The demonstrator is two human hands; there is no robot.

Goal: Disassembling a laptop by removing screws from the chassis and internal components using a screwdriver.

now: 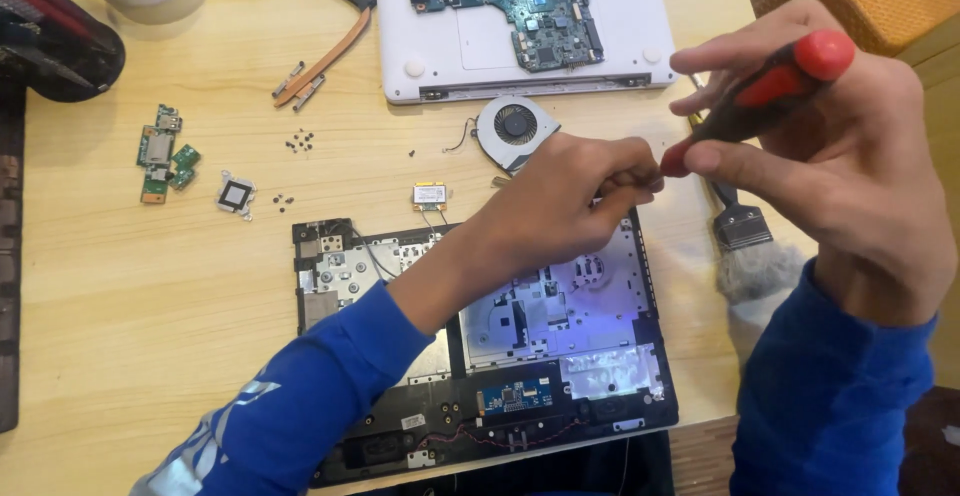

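Right hand [850,156] grips the red-and-black screwdriver [765,96] tight, left hand [570,196] pinches closed at its tip, perhaps on a screw, above the laptop shell [560,326].

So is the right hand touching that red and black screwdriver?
Touching. The head view shows the right hand wrapped around the red and black screwdriver, its fingers and thumb closed on the handle.

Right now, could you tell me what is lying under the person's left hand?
Under the left hand lies the opened laptop base, its silver metal plate and black frame showing around the wrist. The spot beneath the fingers, near the screwdriver tip, is covered.
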